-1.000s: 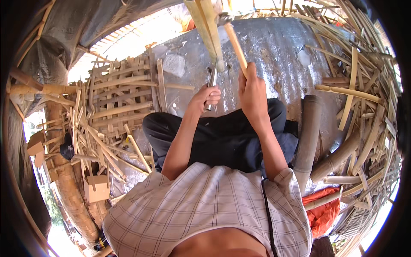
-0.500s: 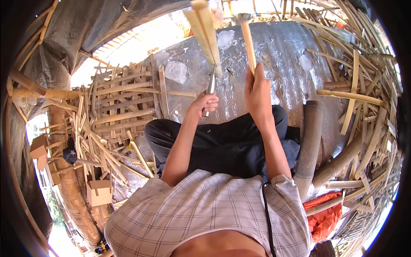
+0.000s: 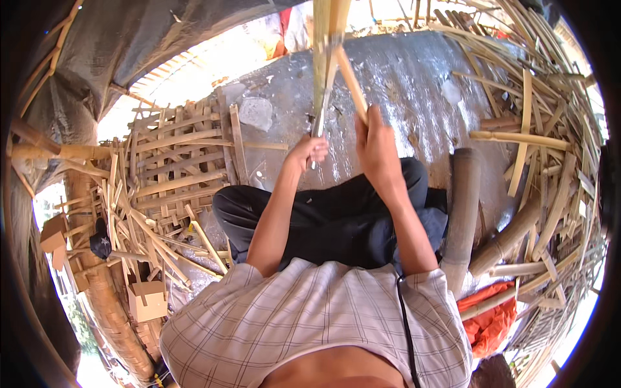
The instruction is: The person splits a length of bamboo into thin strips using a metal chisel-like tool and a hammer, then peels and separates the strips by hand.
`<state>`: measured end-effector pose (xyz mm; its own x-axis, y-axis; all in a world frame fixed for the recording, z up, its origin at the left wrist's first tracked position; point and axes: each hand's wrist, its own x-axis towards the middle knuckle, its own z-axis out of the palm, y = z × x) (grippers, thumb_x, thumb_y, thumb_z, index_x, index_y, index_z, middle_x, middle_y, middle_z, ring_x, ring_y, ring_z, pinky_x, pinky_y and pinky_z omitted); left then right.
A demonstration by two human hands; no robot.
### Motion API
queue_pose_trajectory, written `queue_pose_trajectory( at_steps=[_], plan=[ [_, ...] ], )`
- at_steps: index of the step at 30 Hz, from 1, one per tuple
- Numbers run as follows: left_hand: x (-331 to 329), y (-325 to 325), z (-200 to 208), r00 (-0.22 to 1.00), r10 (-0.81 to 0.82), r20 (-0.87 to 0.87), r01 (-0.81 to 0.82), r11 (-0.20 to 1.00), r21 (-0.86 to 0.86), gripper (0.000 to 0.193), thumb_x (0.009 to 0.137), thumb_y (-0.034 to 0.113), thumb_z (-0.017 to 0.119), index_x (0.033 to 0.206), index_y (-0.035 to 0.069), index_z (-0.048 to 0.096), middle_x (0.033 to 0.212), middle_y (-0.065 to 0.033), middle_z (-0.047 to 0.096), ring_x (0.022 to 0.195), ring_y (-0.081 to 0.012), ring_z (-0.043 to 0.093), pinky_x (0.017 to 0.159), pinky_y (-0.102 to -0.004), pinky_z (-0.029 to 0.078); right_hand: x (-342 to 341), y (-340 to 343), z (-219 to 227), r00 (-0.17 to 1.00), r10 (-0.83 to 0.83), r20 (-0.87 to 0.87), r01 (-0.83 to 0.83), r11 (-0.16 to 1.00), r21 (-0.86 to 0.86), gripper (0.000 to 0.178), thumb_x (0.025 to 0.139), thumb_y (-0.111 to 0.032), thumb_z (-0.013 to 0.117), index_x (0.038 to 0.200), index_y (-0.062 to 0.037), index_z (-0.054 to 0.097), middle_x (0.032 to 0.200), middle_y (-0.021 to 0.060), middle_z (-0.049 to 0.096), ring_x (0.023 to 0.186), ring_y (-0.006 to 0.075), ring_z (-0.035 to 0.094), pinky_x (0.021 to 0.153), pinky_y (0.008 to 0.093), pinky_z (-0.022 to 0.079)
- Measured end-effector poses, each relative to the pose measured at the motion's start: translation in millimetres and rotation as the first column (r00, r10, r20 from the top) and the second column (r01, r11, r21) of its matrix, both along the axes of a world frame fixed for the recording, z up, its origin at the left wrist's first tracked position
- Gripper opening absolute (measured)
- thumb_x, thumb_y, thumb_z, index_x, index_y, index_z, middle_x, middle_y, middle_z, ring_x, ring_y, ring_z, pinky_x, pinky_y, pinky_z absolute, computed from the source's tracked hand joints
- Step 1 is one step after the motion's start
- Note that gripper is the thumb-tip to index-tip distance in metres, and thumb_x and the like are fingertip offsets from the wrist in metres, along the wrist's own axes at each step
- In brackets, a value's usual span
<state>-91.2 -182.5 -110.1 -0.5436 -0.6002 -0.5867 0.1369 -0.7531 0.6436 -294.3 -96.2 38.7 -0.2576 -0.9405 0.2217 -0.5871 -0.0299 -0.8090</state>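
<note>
My left hand [image 3: 306, 152] is closed around the lower end of a long metal blade [image 3: 320, 123], which looks like a knife. The blade points away from me and lies against a long bamboo strip [image 3: 321, 71] that runs out past the top edge. My right hand [image 3: 377, 145] grips the wooden handle of a hammer [image 3: 352, 84]. The hammer's head is blurred and overlaps the bamboo and the far part of the blade; whether it touches them I cannot tell. Both hands are in front of my crossed legs.
A woven bamboo lattice [image 3: 178, 152] and loose strips lie to the left, with cardboard boxes [image 3: 147, 301] beyond. Close to my right knee is a thick bamboo pole [image 3: 463, 213]. Many split bamboo pieces [image 3: 553, 194] are piled at right, near an orange cloth [image 3: 488, 323]. Dark sheeting [image 3: 414, 77] covers the ground ahead.
The hammer has swung left, from beside the bamboo onto it, with my right hand shifting slightly left and lower. The bamboo stands more upright in view, and its lower part appears spread apart.
</note>
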Motion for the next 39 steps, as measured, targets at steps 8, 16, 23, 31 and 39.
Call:
queue_pose_trajectory(
  at_steps=[8,16,23,31,39],
  plan=[
    [2,-15,8,0.994,0.067,-0.083,-0.064,0.997,0.040,0.014,0.095,0.006,0.062,0.091,0.012,0.050,0.057,0.0076,0.039,0.040,-0.0016,0.031,0.035,-0.0207,0.024,29,-17,-58,0.995,-0.042,0.089,0.036,0.997,0.064,0.018,0.099,-0.009,0.060,0.102,0.0003,0.045,0.067,0.0294,0.059,0.065,0.0496,0.064,0.054,0.0575,0.046],
    [8,39,-33,0.997,0.064,-0.053,-0.055,0.987,0.148,0.017,0.090,0.000,0.058,0.089,0.011,0.045,0.060,0.0050,0.041,0.042,-0.0029,0.037,0.036,-0.0227,0.028,30,-5,26,0.995,0.102,-0.012,-0.101,0.994,0.033,0.016,0.103,-0.014,0.057,0.103,-0.0014,0.048,0.067,0.0284,0.059,0.063,0.0504,0.062,0.052,0.0518,0.045],
    [7,11,-17,0.987,0.109,-0.115,-0.101,0.992,0.073,0.021,0.099,0.012,0.059,0.084,0.013,0.044,0.059,0.0065,0.039,0.042,-0.0020,0.032,0.037,-0.0215,0.025,38,-5,-65,0.994,-0.039,0.104,0.062,0.973,-0.224,0.014,0.099,-0.009,0.059,0.106,0.0012,0.051,0.066,0.0271,0.060,0.063,0.0503,0.062,0.053,0.0569,0.045],
    [45,40,-114,0.972,0.140,0.189,-0.179,0.961,0.209,0.034,0.097,0.014,0.054,0.067,0.019,0.039,0.054,0.0083,0.034,0.040,-0.0049,0.030,0.037,-0.0227,0.024,44,-14,-49,0.995,0.085,-0.055,-0.080,0.994,0.076,0.014,0.099,-0.010,0.057,0.106,0.0011,0.051,0.067,0.0311,0.060,0.067,0.0547,0.061,0.058,0.0616,0.046],
    [34,40,-63,0.977,0.199,0.072,-0.207,0.971,0.118,0.018,0.088,0.001,0.056,0.087,0.011,0.042,0.061,0.0042,0.040,0.045,-0.0043,0.036,0.038,-0.0225,0.027,8,10,0,0.994,-0.050,0.101,0.062,0.992,-0.111,0.019,0.102,-0.008,0.057,0.095,0.0006,0.042,0.058,0.0217,0.052,0.049,0.0411,0.057,0.044,0.0437,0.038]
  ],
)
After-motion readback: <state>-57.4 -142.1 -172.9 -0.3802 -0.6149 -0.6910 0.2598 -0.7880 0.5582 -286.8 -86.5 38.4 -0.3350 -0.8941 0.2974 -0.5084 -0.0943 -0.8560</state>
